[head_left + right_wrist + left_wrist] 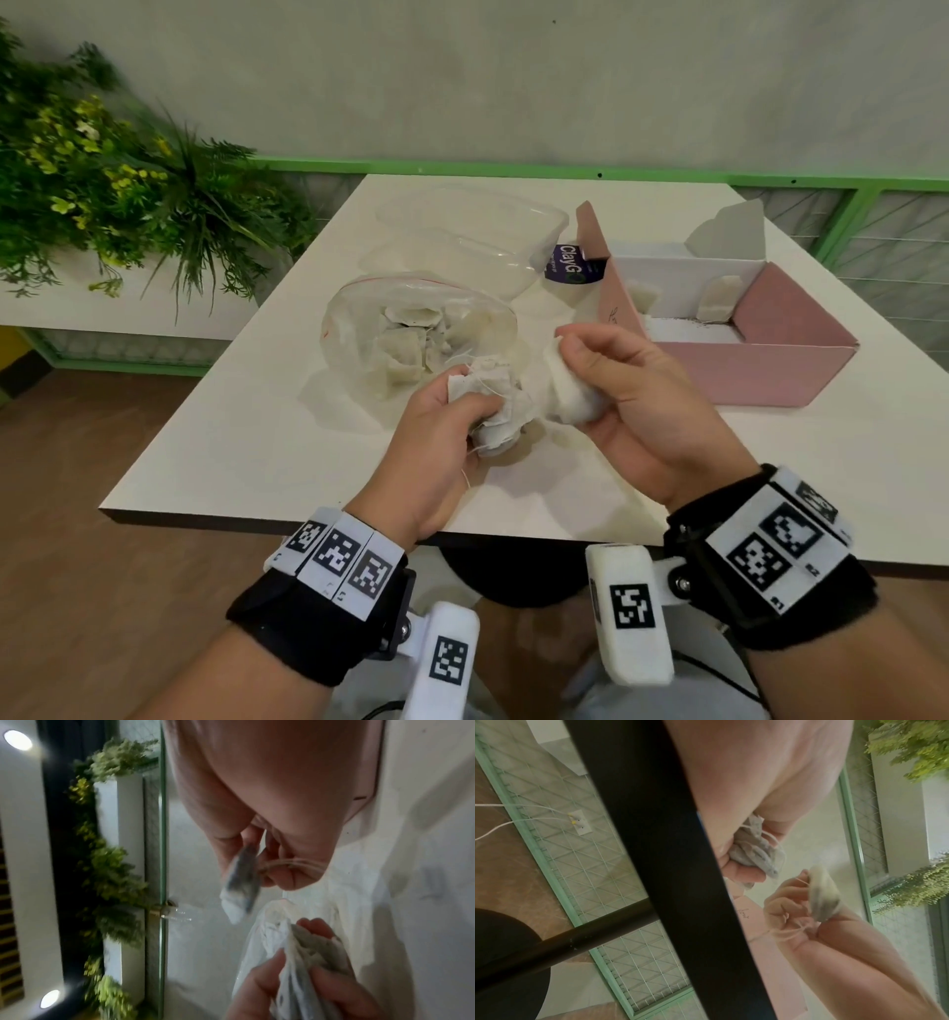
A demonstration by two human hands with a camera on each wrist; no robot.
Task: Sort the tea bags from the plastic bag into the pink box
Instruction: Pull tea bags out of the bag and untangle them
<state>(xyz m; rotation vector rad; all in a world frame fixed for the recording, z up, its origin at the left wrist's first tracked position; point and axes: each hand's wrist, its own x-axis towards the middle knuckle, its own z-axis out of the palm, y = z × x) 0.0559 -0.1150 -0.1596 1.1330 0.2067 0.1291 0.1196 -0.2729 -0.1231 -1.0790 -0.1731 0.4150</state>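
Over the table's near middle, my left hand (452, 411) grips a bunch of white tea bags (493, 406) with loose strings. My right hand (616, 380) holds a single tea bag (567, 395) just to the right of that bunch. In the left wrist view the bunch (754, 850) sits in my curled left fingers, and the single tea bag (824, 894) is in my right hand. The clear plastic bag (416, 334) lies open behind my hands with several tea bags inside. The pink box (744, 329) stands open at the right, with tea bags (719, 300) leaning against its white inner wall.
A clear plastic container (472, 236) sits behind the bag, with a dark blue packet (570, 264) beside it. Green plants (102, 190) fill the left background. The white table (257, 437) ends at its near edge just in front of my wrists.
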